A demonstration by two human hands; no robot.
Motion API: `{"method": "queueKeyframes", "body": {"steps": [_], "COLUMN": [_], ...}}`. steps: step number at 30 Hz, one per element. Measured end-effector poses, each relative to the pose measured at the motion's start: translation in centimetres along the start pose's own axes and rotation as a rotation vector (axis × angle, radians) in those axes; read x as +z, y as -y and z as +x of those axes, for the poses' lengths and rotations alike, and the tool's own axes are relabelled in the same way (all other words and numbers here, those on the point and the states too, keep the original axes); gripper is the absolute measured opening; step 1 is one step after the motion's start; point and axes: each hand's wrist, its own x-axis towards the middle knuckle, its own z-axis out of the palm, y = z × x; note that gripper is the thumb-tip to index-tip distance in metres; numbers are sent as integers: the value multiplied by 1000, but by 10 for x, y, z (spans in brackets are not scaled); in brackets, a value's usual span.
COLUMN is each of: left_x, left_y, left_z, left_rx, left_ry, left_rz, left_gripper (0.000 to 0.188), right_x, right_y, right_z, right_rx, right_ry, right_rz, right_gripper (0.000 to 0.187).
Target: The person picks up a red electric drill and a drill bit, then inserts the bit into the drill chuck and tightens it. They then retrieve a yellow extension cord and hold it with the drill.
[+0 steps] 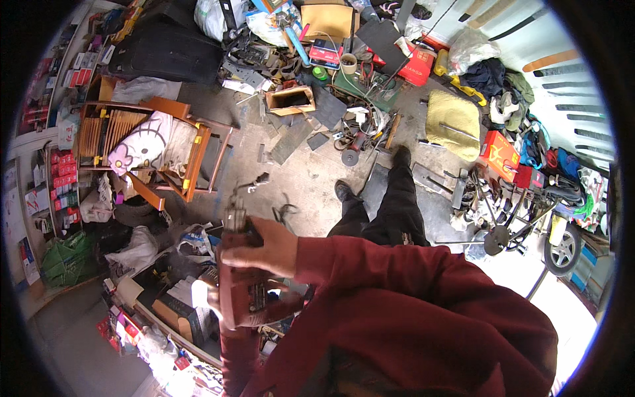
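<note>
Both my hands are on a dark red-brown power tool with a metal front end, held upright in front of me at the left. Its exact kind is blurred; it looks like a drill or hammer. My right hand reaches across and wraps round its upper body, just below the metal end. Lower down, my left hand grips the body from beneath, partly hidden by the tool. Maroon sleeves cover both arms. Beyond the metal end, a small dark and white object shows against the concrete floor.
A wooden folding chair with a pink-white cushion stands at the left. Below it is an open-topped counter full of boxes. An angle grinder, cables and an open cardboard box clutter the floor ahead. A yellow padded seat lies right.
</note>
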Motion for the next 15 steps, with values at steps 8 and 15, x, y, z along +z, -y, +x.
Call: {"method": "queueKeyframes", "body": {"steps": [8, 15], "left_x": [43, 56], "left_y": [27, 32], "left_z": [39, 59], "left_rx": [-147, 18], "left_ry": [393, 189], "left_rz": [-251, -458], "left_gripper": [94, 93], "right_x": [-59, -70], "right_y": [-12, -20], "right_z": [-9, -49], "right_rx": [-101, -82], "right_ry": [-281, 206], "right_rz": [-515, -829], "right_gripper": [45, 30]}}
